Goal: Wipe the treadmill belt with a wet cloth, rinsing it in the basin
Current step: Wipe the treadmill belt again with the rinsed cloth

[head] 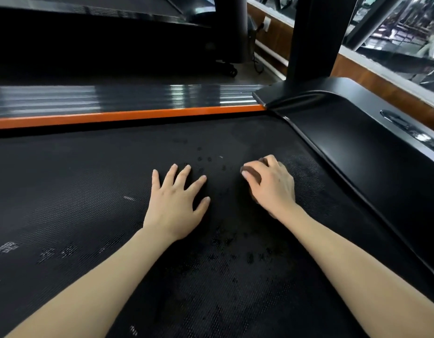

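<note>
Our right hand (272,185) is curled round the brown cloth (253,176), which is bunched small and pressed to the treadmill belt (89,191), close to the black motor cover (357,152). We judge the cloth soft, light and soggy, best held as a wad under the palm. Our left hand (177,203) lies flat on the belt, fingers spread. The orange side rail (128,116) bounds the far edge, and open belt stretches to the left. No basin shows.

Side rail (128,98): grey, ribbed, glossy, edged by 1 orange strip (128,116).
Motor cover (357,147): black, smooth.
Upright post (311,37): black, rising from the cover.
Wall socket (267,21): white, on wood panelling (279,42).
Neighbouring machine (89,37): dark, beyond the rail.
</note>
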